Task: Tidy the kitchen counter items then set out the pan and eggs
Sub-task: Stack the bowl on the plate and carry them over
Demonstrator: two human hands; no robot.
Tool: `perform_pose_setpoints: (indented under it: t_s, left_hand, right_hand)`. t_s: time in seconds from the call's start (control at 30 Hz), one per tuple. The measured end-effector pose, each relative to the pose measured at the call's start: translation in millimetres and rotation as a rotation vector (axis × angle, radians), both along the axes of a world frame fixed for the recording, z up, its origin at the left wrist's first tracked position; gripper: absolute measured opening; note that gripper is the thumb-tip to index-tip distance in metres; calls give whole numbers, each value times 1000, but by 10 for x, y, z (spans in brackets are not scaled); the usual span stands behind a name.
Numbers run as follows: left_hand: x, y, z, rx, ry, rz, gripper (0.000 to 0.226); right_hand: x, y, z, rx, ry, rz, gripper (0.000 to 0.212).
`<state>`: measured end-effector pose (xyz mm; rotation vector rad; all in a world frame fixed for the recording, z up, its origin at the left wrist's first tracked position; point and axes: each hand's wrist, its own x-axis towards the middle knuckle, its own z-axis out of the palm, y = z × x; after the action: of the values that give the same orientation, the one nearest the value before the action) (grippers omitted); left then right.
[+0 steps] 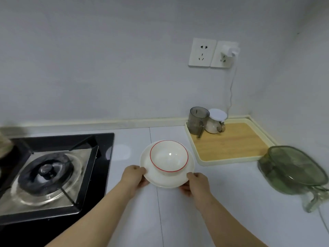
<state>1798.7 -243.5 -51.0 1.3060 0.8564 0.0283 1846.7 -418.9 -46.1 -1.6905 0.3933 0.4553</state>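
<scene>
A white plate (165, 180) sits in the middle of the counter with a white bowl with a red rim (169, 155) standing in it. My left hand (133, 177) grips the plate's near-left edge, thumb on the rim. My right hand (195, 184) grips the near-right edge the same way. A wooden tray with a cream rim (229, 143) lies to the right behind the plate. No pan or eggs are in view.
A black gas stove (51, 172) fills the left side. On the tray's back corner stand a smoky plastic jug (198, 122) and a white-lidded jar (215, 122). A green translucent container (292, 170) rests at the right. Wall sockets (213, 52) hang above with a cable running down.
</scene>
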Motion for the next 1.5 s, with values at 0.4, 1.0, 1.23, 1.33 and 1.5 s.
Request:
perform_pose_setpoints:
  t_s: [0.4, 1.0, 1.23, 1.33, 1.5]
  left_hand:
    - [624, -48, -91, 166, 45, 169, 23]
    - [1136, 11, -182, 86, 23, 253, 31]
    - [1179, 16, -190, 104, 23, 229, 28]
    - [1176, 28, -213, 84, 3, 223, 17]
    - [1135, 45, -222, 26, -32, 236, 14]
  right_hand:
    - [670, 175, -117, 235, 92, -74, 11]
    - [1176, 364, -101, 281, 69, 29, 26]
    - [1213, 405, -126, 312, 29, -13, 32]
    - [1193, 413, -130, 324, -1, -30, 34]
    - [1155, 419, -165, 311, -41, -32, 35]
